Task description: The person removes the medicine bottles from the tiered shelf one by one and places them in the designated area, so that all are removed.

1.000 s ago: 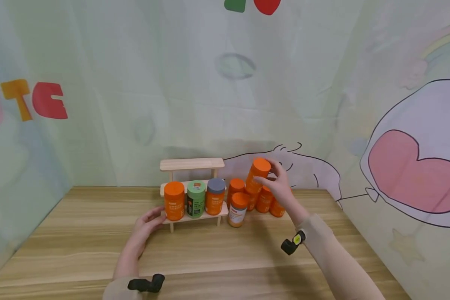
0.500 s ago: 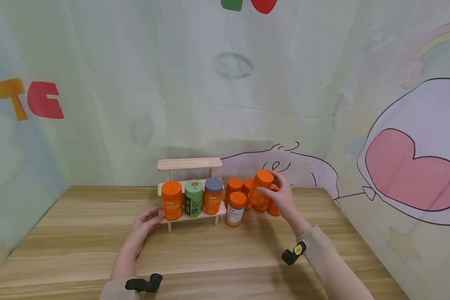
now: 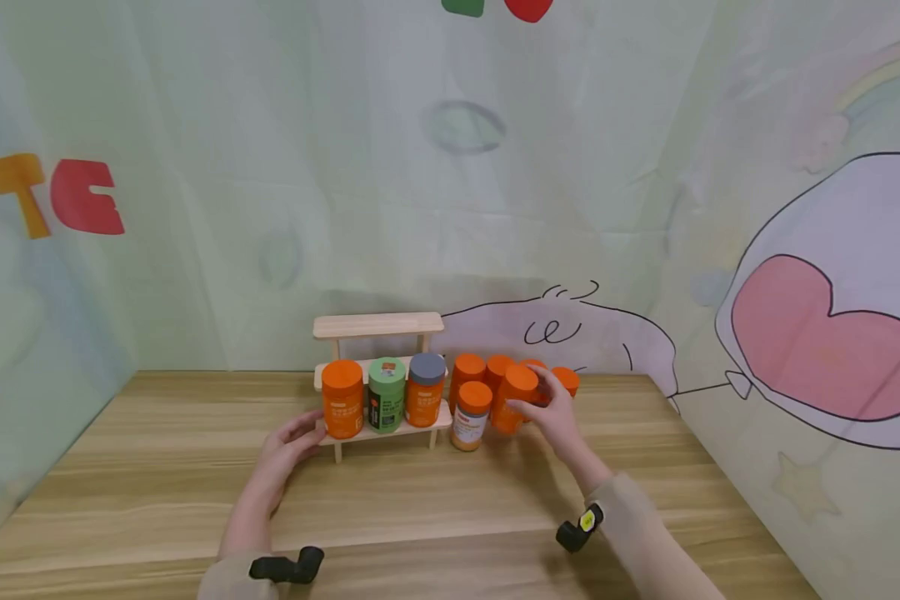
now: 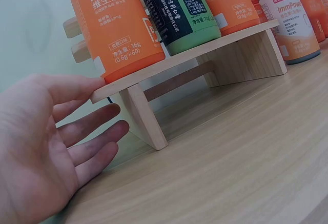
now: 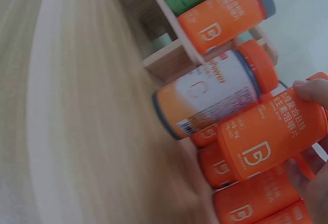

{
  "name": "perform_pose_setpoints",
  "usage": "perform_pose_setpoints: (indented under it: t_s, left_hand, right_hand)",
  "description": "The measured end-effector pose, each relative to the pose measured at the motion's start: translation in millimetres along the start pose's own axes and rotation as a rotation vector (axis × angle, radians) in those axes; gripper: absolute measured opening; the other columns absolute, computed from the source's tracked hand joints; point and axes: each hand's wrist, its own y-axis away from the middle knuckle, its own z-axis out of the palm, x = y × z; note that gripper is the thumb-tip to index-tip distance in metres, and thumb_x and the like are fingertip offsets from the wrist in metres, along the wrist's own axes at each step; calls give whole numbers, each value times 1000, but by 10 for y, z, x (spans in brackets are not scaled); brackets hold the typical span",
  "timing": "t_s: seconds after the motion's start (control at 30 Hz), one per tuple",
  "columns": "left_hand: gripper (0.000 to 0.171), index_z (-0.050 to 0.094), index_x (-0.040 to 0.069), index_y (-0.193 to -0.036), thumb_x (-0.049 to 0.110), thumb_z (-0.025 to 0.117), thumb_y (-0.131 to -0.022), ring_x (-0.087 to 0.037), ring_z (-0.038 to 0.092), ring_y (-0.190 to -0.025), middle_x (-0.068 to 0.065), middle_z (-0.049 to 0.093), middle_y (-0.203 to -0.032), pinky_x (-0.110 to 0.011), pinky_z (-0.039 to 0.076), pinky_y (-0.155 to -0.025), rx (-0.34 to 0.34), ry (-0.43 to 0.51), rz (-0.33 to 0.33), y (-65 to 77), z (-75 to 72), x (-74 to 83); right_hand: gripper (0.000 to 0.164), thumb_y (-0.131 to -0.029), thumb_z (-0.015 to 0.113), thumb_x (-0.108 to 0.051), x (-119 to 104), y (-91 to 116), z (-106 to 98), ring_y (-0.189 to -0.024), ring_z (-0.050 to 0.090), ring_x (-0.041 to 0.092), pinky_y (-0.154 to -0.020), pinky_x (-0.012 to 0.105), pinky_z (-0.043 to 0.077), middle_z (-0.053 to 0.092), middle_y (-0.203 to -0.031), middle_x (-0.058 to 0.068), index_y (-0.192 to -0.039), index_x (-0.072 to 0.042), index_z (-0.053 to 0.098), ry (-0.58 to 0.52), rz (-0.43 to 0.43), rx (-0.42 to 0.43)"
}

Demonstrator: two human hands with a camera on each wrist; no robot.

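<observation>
My right hand (image 3: 555, 410) grips an orange supplement bottle (image 3: 512, 407), tilted, in front of other orange bottles. The right wrist view shows the thumb near the lid of this bottle (image 5: 271, 131). My left hand (image 3: 288, 454) is at the left end of the small wooden shelf rack (image 3: 378, 325). Its thumb touches the lower board's corner, and the other fingers (image 4: 95, 144) hang loosely curled below. On that board stand an orange bottle (image 3: 342, 404), a green bottle (image 3: 386, 400) and a grey-lidded orange bottle (image 3: 424, 396).
A white-labelled bottle with an orange lid (image 3: 470, 421) stands just right of the rack. Several orange bottles (image 3: 467, 371) cluster behind it, with one lid (image 3: 566, 381) at the far right. The wooden table (image 3: 420, 517) meets a printed curtain (image 3: 232, 208) behind.
My right hand has lowered its orange bottle from above the cluster and brought it forward, beside the white-labelled bottle. My left hand stays at the rack's end. The head view has shifted slightly.
</observation>
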Motion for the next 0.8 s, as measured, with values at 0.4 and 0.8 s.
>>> perform_pose_setpoints:
  t_s: [0.4,0.8]
  left_hand:
    - [57,35,-6,-147,17,56,-99,11,54,-92,-23,36,-151,-16,49,-85,-1,-2,4,-16,-5,1]
    - [61,43,-8,-141,24,64,-94,7,57,-93,-25,45,-142,-16,51,-81,-14,45,96,-27,-31,-75]
  right_hand:
    - [62,-79,78,-2,252,30,112,-108,57,19,-85,20,50,60,-129,19,-135,-3,52,26,5,22]
    - [60,-79,77,1,117,137,150,-107,56,20,-90,36,51,61,-125,22,-133,2,52,54,20,4]
